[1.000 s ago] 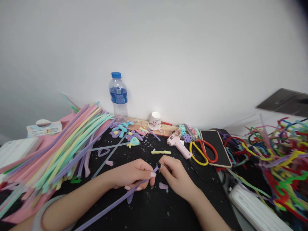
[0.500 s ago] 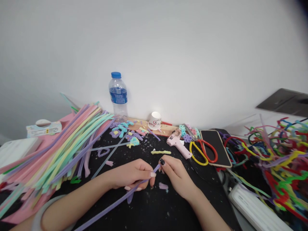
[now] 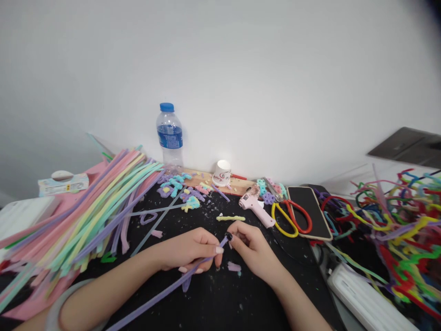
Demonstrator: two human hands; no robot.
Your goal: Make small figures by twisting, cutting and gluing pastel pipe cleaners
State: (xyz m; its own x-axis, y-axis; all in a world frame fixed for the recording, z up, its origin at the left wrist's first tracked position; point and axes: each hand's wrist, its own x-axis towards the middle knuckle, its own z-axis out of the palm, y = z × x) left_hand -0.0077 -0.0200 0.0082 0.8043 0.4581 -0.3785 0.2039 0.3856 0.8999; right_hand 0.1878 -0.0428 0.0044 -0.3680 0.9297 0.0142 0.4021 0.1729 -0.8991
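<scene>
A long purple pipe cleaner (image 3: pixel 155 299) runs from the lower edge of the view up into my hands. My left hand (image 3: pixel 193 250) is closed, pinching it between thumb and fingers a little below its upper end. At that end, the thumb and forefinger of my right hand (image 3: pixel 250 246) are closed on the tip. A purple loop or piece hangs just under my left hand. Beside my right hand lies a short light-purple scrap (image 3: pixel 234 266). Beyond my hands rests a twisted yellow pipe cleaner (image 3: pixel 230 218).
A pink glue gun (image 3: pixel 257 209), scissors (image 3: pixel 291 218) and a phone (image 3: pixel 308 211) lie to the right. At left is a pastel pipe cleaner bundle (image 3: pixel 103 207). Behind stand a water bottle (image 3: pixel 169 135) and a paper cup (image 3: pixel 222 174). Tangled bright pipe cleaners (image 3: pixel 403 230) lie far right.
My right thumb and forefinger have turned slightly left and down at the purple pipe cleaner's tip. My left hand has stayed in place.
</scene>
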